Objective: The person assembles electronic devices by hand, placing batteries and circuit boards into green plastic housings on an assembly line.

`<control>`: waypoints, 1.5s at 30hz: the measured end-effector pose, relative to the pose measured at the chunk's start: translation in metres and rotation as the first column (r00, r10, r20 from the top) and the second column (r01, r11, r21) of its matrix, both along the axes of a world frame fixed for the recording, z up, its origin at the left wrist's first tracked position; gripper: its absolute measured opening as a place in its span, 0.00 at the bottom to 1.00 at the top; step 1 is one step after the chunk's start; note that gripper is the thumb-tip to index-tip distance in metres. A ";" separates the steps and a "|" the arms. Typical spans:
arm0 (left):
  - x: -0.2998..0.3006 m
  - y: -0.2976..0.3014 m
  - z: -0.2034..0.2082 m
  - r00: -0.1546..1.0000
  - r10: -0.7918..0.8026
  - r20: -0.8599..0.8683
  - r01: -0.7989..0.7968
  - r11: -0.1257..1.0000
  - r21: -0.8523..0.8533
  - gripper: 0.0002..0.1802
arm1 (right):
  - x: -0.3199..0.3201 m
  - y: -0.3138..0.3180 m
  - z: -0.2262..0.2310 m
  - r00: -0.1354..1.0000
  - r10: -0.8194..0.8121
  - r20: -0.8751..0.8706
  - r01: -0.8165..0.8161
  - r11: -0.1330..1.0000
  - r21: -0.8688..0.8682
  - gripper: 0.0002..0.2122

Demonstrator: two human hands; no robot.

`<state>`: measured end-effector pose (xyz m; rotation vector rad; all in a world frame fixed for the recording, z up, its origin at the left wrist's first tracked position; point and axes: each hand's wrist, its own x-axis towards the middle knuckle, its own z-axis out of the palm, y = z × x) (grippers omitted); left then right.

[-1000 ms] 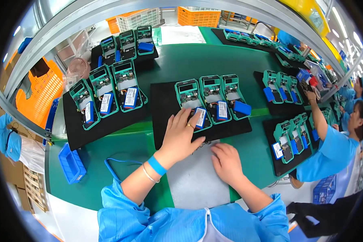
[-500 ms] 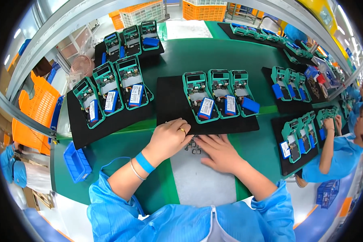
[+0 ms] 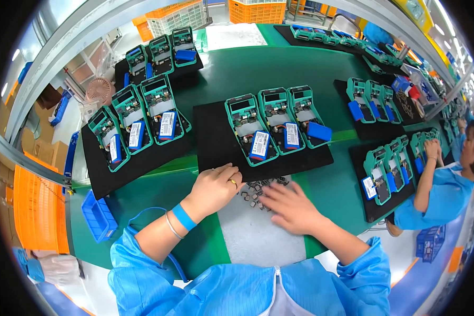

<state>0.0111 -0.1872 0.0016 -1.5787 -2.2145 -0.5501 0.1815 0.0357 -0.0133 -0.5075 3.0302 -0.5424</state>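
Observation:
My left hand (image 3: pixel 216 187) is closed over the near left edge of a black mat (image 3: pixel 209 138); its fingertips are partly hidden. On this mat lie three green device housings (image 3: pixel 271 108) with exposed circuit parts, each with a blue battery pack (image 3: pixel 292 135) on it. Just off the mat's near edge, my right hand (image 3: pixel 292 208) is open, fingers spread beside a scatter of small metal pieces (image 3: pixel 255 193). Those pieces lie on a grey sheet (image 3: pixel 260 234) on the green table, some hidden by my right fingers.
Another black mat (image 3: pixel 102 181) with similar housings is on the left, and more loaded mats stand at the back and right. A blue bin (image 3: pixel 99 218) sits at the table's left edge. A co-worker's arm (image 3: pixel 425 184) reaches over housings on the right.
The near mat has turned slightly, its left side toward me, with my left hand at its edge. My right hand has moved back from the mat, uncovering more metal pieces. The view has shifted a little.

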 end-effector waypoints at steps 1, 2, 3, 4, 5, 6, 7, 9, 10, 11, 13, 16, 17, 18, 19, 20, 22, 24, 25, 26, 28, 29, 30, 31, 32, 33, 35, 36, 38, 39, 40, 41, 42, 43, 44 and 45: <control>0.000 -0.001 0.001 1.000 -0.024 -0.005 0.024 0.999 -0.025 0.13 | 0.007 0.008 -0.007 0.993 -0.091 -0.074 0.084 0.993 -0.088 0.26; 0.001 0.000 0.002 0.999 -0.049 -0.008 0.049 0.998 -0.049 0.14 | 0.011 0.010 -0.006 0.951 -0.244 -0.188 0.200 0.954 -0.224 0.18; 0.004 0.002 0.006 0.999 -0.050 0.003 0.050 0.998 -0.048 0.14 | 0.016 0.013 -0.009 0.924 -0.351 -0.149 0.292 0.903 -0.316 0.15; 0.007 0.005 0.013 0.994 -0.010 0.110 0.014 0.999 -0.041 0.16 | 0.020 0.016 -0.012 0.887 -0.451 -0.101 0.378 0.834 -0.401 0.11; 0.007 0.008 0.018 0.977 0.026 0.213 -0.018 0.999 -0.041 0.19 | 0.019 0.011 -0.008 0.868 -0.481 -0.123 0.377 0.800 -0.467 0.08; 0.005 0.012 0.021 0.972 -0.002 0.235 0.005 1.000 -0.010 0.25 | 0.019 0.008 -0.007 0.867 -0.484 -0.117 0.383 0.798 -0.465 0.08; 0.003 0.020 0.025 0.975 -0.037 0.219 0.029 0.999 0.037 0.28 | 0.019 0.006 -0.007 0.892 -0.433 -0.129 0.339 0.830 -0.442 0.07; 0.000 0.039 0.026 0.980 -0.075 0.183 0.059 0.994 0.090 0.34 | 0.016 -0.003 0.006 0.929 -0.333 -0.162 0.270 0.908 -0.320 0.05; -0.001 0.051 0.025 0.979 -0.075 0.187 0.058 0.994 0.094 0.34 | 0.013 -0.008 0.005 0.930 -0.332 -0.159 0.271 0.909 -0.316 0.05; -0.002 0.063 0.025 0.980 -0.035 0.194 0.015 0.995 0.101 0.36 | 0.011 -0.011 0.004 0.934 -0.316 -0.167 0.263 0.923 -0.281 0.06; -0.010 0.078 0.018 0.971 0.045 0.233 -0.059 0.997 0.055 0.37 | 0.006 -0.012 0.005 0.942 -0.286 -0.173 0.241 0.940 -0.241 0.07; -0.023 0.077 0.019 0.960 -0.022 0.280 0.073 0.982 -0.176 0.31 | 0.003 -0.009 0.010 0.976 -0.177 -0.126 0.170 0.983 -0.069 0.11; -0.023 0.076 0.021 0.950 -0.023 0.311 0.076 0.984 -0.161 0.27 | 0.001 -0.005 0.011 0.986 -0.128 -0.104 0.122 0.991 -0.061 0.12; -0.024 0.074 0.019 0.949 -0.022 0.314 0.076 0.984 -0.160 0.27 | 0.000 -0.002 0.011 0.994 -0.077 -0.082 0.073 0.996 -0.054 0.13; -0.026 0.070 0.016 0.934 -0.074 0.349 0.095 0.995 -0.043 0.29 | 0.002 0.000 0.011 0.994 -0.076 -0.078 0.072 0.996 -0.053 0.13; -0.028 0.067 0.017 0.918 -0.131 0.375 0.110 0.991 0.077 0.30 | 0.004 0.004 0.011 0.993 -0.047 -0.109 0.042 0.998 -0.048 0.12; -0.024 0.051 0.024 0.847 -0.032 0.531 -0.044 0.991 0.130 0.31 | 0.006 0.008 0.014 0.991 -0.016 -0.136 0.010 0.999 -0.040 0.11; -0.024 0.031 0.008 0.901 0.008 0.434 -0.146 0.947 0.286 0.30 | 0.010 0.005 0.023 0.980 -0.055 -0.189 0.046 0.998 -0.052 0.08; -0.022 0.023 0.001 0.885 0.024 0.465 -0.202 0.919 0.339 0.31 | 0.011 0.005 0.022 0.981 -0.054 -0.185 0.046 0.998 -0.048 0.08; -0.017 0.019 -0.003 0.849 0.094 0.521 -0.292 0.903 0.314 0.31 | 0.011 0.005 0.022 0.979 -0.041 -0.199 0.037 0.999 -0.027 0.08; -0.010 0.020 -0.007 0.893 0.106 0.437 -0.269 0.905 0.331 0.30 | 0.011 0.006 0.022 0.977 -0.024 -0.210 0.025 1.000 0.002 0.08; -0.008 0.022 -0.006 0.932 0.123 0.341 -0.244 0.908 0.340 0.30 | 0.009 0.006 0.022 0.974 0.028 -0.224 -0.012 0.998 0.069 0.08; -0.006 0.026 -0.005 0.937 0.115 0.330 -0.217 0.931 0.293 0.31 | 0.007 0.005 0.023 0.969 0.079 -0.235 -0.048 0.989 0.136 0.07; -0.002 0.032 -0.001 0.944 0.108 0.310 -0.196 0.943 0.270 0.32 | 0.006 0.002 0.028 0.968 0.086 -0.234 -0.053 0.988 0.143 0.07; 0.000 0.039 0.003 0.955 0.106 0.276 -0.172 0.959 0.225 0.32 | 0.004 -0.004 0.036 0.982 0.100 -0.163 -0.061 0.971 0.229 0.06; 0.002 0.045 0.003 0.957 0.122 0.265 -0.171 0.970 0.171 0.31 | 0.002 -0.009 0.042 0.990 0.106 -0.091 -0.073 0.947 0.313 0.04; 0.003 0.054 -0.009 0.949 0.154 0.275 -0.190 0.976 0.107 0.30 | 0.000 -0.018 0.043 0.991 0.112 -0.071 -0.080 0.931 0.356 0.04; 0.001 0.054 -0.012 0.963 0.189 0.192 -0.202 0.978 0.049 0.29 | -0.001 -0.021 0.044 0.993 0.110 -0.049 -0.082 0.917 0.391 0.04; -0.002 0.052 -0.013 0.966 0.184 0.180 -0.195 0.980 0.046 0.29 | -0.005 -0.024 0.047 0.994 0.109 -0.015 -0.094 0.908 0.408 0.03; -0.004 0.052 -0.013 0.969 0.179 0.170 -0.188 0.982 0.036 0.29 | -0.008 -0.024 0.049 0.994 0.107 0.020 -0.105 0.902 0.418 0.03; -0.004 0.052 -0.014 0.970 0.163 0.179 -0.174 0.984 0.048 0.28 | -0.013 -0.019 0.054 0.994 0.109 0.023 -0.108 0.900 0.423 0.03; -0.006 0.052 -0.013 0.970 0.155 0.187 -0.169 0.984 0.062 0.28 | -0.026 -0.007 0.062 0.990 0.141 0.001 -0.132 0.926 0.355 0.03; -0.007 0.050 -0.013 0.970 0.135 0.203 -0.154 0.985 0.078 0.27 | -0.041 0.003 0.071 0.984 0.177 -0.023 -0.164 0.946 0.280 0.03; -0.008 0.050 -0.013 0.969 0.135 0.206 -0.156 0.984 0.089 0.27 | -0.058 0.008 0.080 0.982 0.157 -0.101 -0.135 0.971 0.196 0.04; -0.008 0.051 -0.015 0.969 0.129 0.212 -0.153 0.983 0.101 0.27 | -0.077 0.010 0.092 0.974 0.135 -0.180 -0.117 0.987 0.108 0.04; -0.008 0.051 -0.014 0.970 0.133 0.203 -0.158 0.981 0.115 0.26 | -0.094 0.011 0.098 0.981 0.090 -0.173 -0.082 0.995 0.057 0.07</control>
